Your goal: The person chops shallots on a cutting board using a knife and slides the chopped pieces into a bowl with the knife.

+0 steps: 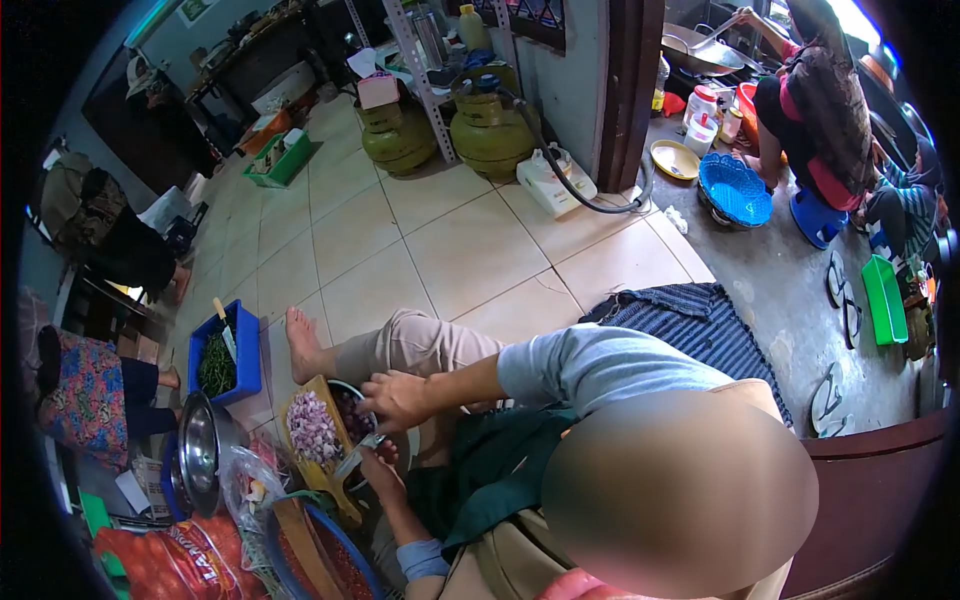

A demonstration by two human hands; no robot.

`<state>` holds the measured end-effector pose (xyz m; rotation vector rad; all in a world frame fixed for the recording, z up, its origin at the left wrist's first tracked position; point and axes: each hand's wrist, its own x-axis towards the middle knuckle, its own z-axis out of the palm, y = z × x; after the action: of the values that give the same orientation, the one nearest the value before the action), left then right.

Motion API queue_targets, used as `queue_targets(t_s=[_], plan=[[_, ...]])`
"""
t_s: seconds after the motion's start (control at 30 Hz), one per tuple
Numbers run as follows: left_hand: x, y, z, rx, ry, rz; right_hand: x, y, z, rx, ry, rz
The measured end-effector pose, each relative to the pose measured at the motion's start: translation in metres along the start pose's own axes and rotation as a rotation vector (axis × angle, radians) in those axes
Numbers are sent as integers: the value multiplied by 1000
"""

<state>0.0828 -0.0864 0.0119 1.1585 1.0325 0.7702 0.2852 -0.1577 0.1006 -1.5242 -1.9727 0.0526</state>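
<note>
A wooden board (330, 400) on the floor bears a heap of chopped purple shallots (313, 428). Beside it is a bowl of dark red shallots (350, 408). Over that bowl's edge, my right hand (395, 400) reaches with its fingers apart; nothing is visible in it. My left hand (382, 472) is closed on a knife (354, 460), whose blade lies near the board's edge. The fingers of my left hand are partly hidden.
A blue crate (250, 360) holds green chillies and a knife. Nearby are a metal bowl (200, 455), a red net sack (170, 560) and a blue tub (365, 570). Gas cylinders (490, 130) stand ahead. Several other people work at left and upper right.
</note>
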Motion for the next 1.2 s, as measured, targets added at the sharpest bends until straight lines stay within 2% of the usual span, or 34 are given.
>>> queue_targets(t_s=[0.07, 0.13, 0.17, 0.2, 0.27, 0.33, 0.43, 0.57, 0.77, 1.2], plan=[[-1, -5, -10, -25, 101, -21, 26, -8, -28, 298, 67, -22], [-5, -13, -26, -27, 164, -42, 41, -48, -99, 622, 149, -138], [0, -24, -36, -47, 164, -33, 49, -66, -127, 640, 233, -328], [20, -48, -40, 53, 310, 84, 55, -82, -153, 659, 317, -519], [22, -41, -40, 27, 301, 81, 59, -115, -196, 724, 355, -754], [33, -16, -25, 11, 273, 118, 61, -139, -220, 739, 355, -907], [59, 26, 2, -10, 217, 205, 72, -163, -217, 660, 503, -1007], [106, 90, 40, -40, 129, 325, 78, -172, -234, 588, 302, -1001], [158, 145, 69, -45, 49, 393, 93, -180, -211, 627, 233, -983], [185, 157, 67, -25, 20, 382, 105, -188, -175, 676, 176, -912]])
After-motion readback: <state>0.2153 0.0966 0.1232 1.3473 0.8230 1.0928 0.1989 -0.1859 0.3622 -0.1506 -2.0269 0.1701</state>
